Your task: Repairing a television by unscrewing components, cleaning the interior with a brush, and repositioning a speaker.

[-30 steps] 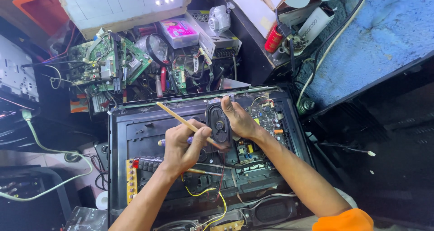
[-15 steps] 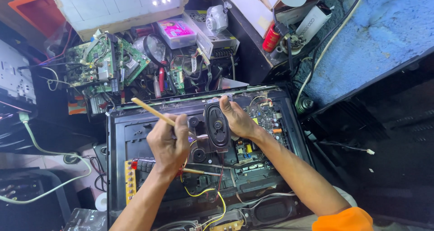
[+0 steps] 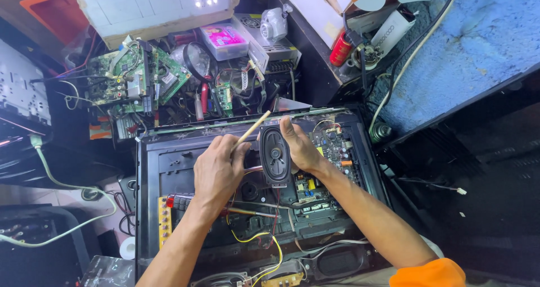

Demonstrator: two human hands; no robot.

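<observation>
An opened black electronics chassis (image 3: 151, 169) lies in front of me with boards and wires inside. My left hand (image 3: 216, 172) grips a thin wooden-handled tool (image 3: 253, 128) whose handle points up and to the right. My right hand (image 3: 301, 146) rests against the right side of an oval black speaker (image 3: 275, 156) standing in the middle of the chassis. A circuit board (image 3: 334, 149) with small components sits just right of that hand. Yellow wires (image 3: 264, 242) run toward the near edge.
Green circuit boards (image 3: 132, 76) and loose parts crowd the bench behind the chassis. A magnifying glass (image 3: 197, 62), a pink box (image 3: 224, 37) and a red can (image 3: 341, 48) lie farther back. A white cable (image 3: 62, 180) trails at the left. Blue fabric (image 3: 478, 45) covers the right.
My left hand has moved right toward the speaker and swung the tool's handle from pointing up-left to pointing up-right. My right hand has stayed at the speaker.
</observation>
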